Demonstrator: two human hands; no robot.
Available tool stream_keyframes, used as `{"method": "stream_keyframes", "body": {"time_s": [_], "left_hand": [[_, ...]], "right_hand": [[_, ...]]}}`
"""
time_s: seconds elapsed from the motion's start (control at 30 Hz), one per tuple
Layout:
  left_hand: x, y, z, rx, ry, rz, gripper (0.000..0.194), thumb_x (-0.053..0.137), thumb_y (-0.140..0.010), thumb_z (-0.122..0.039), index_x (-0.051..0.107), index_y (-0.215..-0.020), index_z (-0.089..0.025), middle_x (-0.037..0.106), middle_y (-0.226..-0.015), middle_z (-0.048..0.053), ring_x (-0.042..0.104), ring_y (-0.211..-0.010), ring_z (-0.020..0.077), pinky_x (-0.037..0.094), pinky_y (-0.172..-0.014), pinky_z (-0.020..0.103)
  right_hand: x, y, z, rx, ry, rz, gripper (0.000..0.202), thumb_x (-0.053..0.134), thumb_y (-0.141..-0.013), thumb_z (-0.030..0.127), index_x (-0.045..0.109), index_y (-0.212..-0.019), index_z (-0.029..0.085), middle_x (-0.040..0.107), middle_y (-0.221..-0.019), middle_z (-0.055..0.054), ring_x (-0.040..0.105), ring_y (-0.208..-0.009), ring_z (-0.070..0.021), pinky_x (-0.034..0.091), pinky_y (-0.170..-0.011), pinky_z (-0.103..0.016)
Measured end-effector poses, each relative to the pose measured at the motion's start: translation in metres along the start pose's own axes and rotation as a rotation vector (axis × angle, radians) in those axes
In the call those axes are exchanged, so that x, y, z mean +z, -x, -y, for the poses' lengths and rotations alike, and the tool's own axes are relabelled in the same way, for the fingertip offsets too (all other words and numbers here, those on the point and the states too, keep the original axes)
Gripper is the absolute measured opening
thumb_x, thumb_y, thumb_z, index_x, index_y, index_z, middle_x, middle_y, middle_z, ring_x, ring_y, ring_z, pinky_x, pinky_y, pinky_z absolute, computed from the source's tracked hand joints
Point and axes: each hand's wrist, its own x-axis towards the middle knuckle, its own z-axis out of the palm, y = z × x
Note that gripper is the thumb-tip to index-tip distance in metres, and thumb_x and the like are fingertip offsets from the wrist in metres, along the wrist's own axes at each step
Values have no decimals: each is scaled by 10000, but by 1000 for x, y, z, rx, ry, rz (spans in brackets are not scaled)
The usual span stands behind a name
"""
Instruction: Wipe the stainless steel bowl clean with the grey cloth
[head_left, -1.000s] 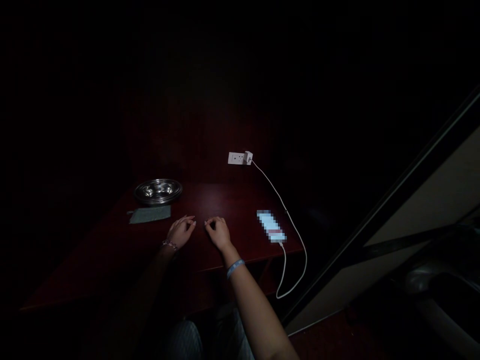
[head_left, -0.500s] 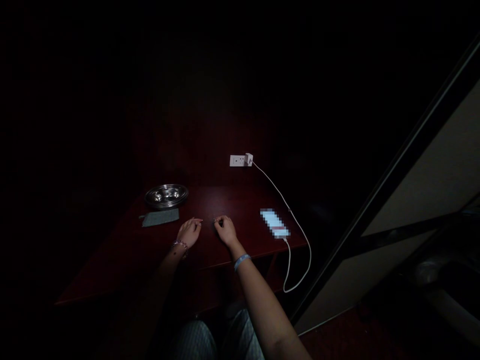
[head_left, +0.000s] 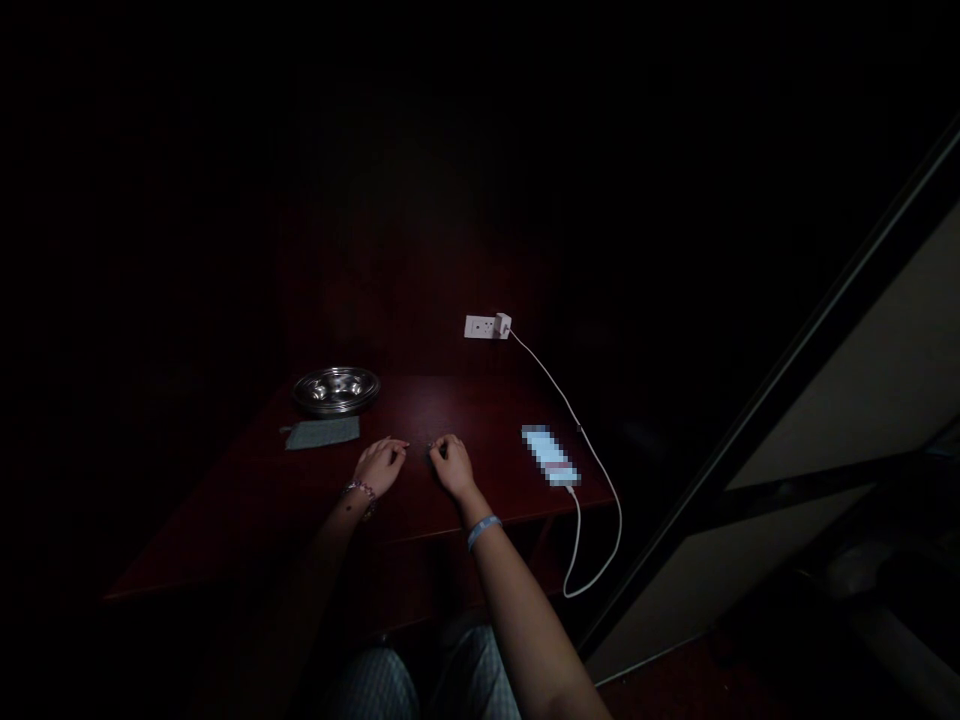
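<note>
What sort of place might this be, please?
Probably a dimly lit room, perhaps in a home: a smartphone cabled to a charger in the wall socket lies on a reddish table with a shiny metal bowl.

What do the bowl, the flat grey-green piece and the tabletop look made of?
Bowl: likely polished stainless steel, from its silvery, mirror-like glints.
Flat grey-green piece: probably matte fabric, as it shows no sharp highlights.
Tabletop: perhaps varnished wood or laminate, dark red with a soft sheen; dimness leaves that open.
</note>
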Motion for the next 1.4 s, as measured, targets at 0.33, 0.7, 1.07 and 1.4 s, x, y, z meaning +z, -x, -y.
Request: {"method": "stream_keyframes", "body": {"time_s": [0.33, 0.7, 1.07, 1.4], "left_hand": [[-7, 1, -5, 31, 31, 45, 245, 486, -844, -330, 704, -746, -276, 715, -1169, -25, 529, -1259, 208, 348, -1127, 408], [-9, 2, -5, 47, 23, 62, 227, 497, -855, -362, 693, -776, -279, 706, -1193, -27, 519, -1270, 214, 352, -1115, 412], [-5, 1, -3, 6, 13, 16, 242, 468, -856, -360, 679, -795, -259, 719, -1183, -17, 521, -1286, 234, 356, -1124, 422], [-7, 3, -7, -14, -20, 22, 285, 437, -853, -294, 711, -920, -253, 712, -1187, 6, 528, -1273, 228, 356, -1119, 405]], "right_hand": [[1, 0, 2, 19, -2, 15, 120, 524, -832, 151, 520, -732, 216, 606, -843, -18, 550, -868, -169, 422, -851, -290], [0, 1, 3, 7, -20, 18, 106, 514, -875, 176, 576, -797, 209, 633, -886, -38, 572, -892, -178, 440, -843, -292], [3, 1, -2, -35, -2, -1, 168, 487, -953, 278, 579, -826, 217, 622, -887, -32, 581, -879, -169, 445, -836, -282], [3, 0, -3, -20, 16, -12, 136, 498, -914, 212, 568, -798, 216, 628, -874, -40, 591, -877, -176, 453, -845, -291]]}}
